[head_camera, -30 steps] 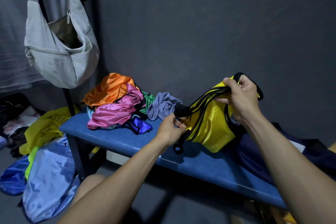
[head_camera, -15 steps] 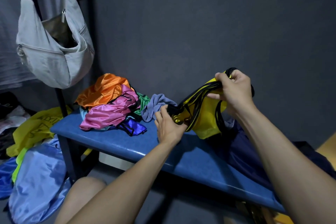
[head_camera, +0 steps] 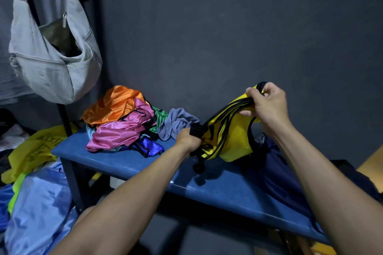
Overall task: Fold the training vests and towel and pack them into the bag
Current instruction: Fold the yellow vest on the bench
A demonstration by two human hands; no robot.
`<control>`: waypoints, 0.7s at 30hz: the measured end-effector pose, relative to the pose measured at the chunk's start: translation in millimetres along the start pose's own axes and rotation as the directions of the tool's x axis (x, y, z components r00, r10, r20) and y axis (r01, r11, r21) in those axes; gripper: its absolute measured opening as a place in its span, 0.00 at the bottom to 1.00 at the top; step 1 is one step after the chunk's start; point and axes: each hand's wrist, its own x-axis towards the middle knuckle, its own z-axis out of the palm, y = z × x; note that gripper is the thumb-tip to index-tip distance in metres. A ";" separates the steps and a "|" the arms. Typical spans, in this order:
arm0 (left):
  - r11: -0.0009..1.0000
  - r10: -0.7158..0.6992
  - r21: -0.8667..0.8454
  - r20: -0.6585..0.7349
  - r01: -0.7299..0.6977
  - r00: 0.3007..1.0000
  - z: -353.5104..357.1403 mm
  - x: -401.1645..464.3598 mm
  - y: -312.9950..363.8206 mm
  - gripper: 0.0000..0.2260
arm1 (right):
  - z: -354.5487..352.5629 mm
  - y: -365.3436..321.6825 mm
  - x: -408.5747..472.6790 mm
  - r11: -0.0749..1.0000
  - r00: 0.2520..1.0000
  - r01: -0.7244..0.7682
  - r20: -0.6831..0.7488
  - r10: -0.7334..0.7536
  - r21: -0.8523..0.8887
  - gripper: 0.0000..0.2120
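A yellow drawstring bag (head_camera: 232,136) with black cords hangs above the blue bench (head_camera: 217,184). My right hand (head_camera: 267,105) grips its gathered top and the cord bundle. My left hand (head_camera: 188,139) grips the lower end of the cords beside a black toggle (head_camera: 195,129). A cord end with a round stopper (head_camera: 199,167) dangles below. On the bench's left part lies a heap of shiny vests: orange (head_camera: 116,103), pink (head_camera: 122,132), green (head_camera: 159,118) and dark blue (head_camera: 149,147). A crumpled grey-blue towel (head_camera: 176,122) lies between the heap and my left hand.
A grey cloth bag (head_camera: 51,64) hangs on a rack at the left. Yellow (head_camera: 33,151) and light blue (head_camera: 39,209) fabrics lie on the floor below it. Dark navy fabric (head_camera: 275,174) covers the bench's right end. A dark grey wall stands right behind the bench.
My left hand slid along the cords and now grips them just under the black toggle. The yellow bag hangs a little lower, and the dangling stopper shows again below it.
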 end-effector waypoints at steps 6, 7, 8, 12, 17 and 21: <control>0.942 -0.083 -0.295 0.252 0.158 0.964 -23.8 -4.9 -14.6 0.08 | 2.2 20.5 5.4 0.999 0.999 -0.038 -0.003 0.038 -0.001 0.18; 0.936 -0.085 -0.317 0.212 0.151 0.974 -29.2 -3.8 -15.8 0.08 | 5.2 25.7 7.4 0.999 0.999 -0.053 -0.001 0.053 -0.009 0.19; 0.934 -0.079 -0.331 0.165 0.130 0.983 -34.5 -2.3 -15.5 0.09 | 7.4 28.9 9.7 0.997 0.998 -0.069 -0.004 0.069 -0.025 0.19; 0.926 0.153 -0.331 -0.106 -0.180 0.983 -68.0 23.9 6.5 0.08 | 15.5 24.1 34.4 0.992 0.993 -0.113 -0.025 0.115 0.053 0.16; 0.797 0.584 0.079 -0.355 -0.599 0.730 -116.5 30.4 33.6 0.09 | 21.6 51.3 23.0 0.974 0.990 -0.129 -0.024 0.136 0.184 0.15; 0.916 0.388 0.200 -0.225 -0.347 0.894 -107.3 36.4 -36.8 0.10 | 27.0 138.1 -22.5 0.926 0.926 -0.374 -0.026 0.376 0.055 0.17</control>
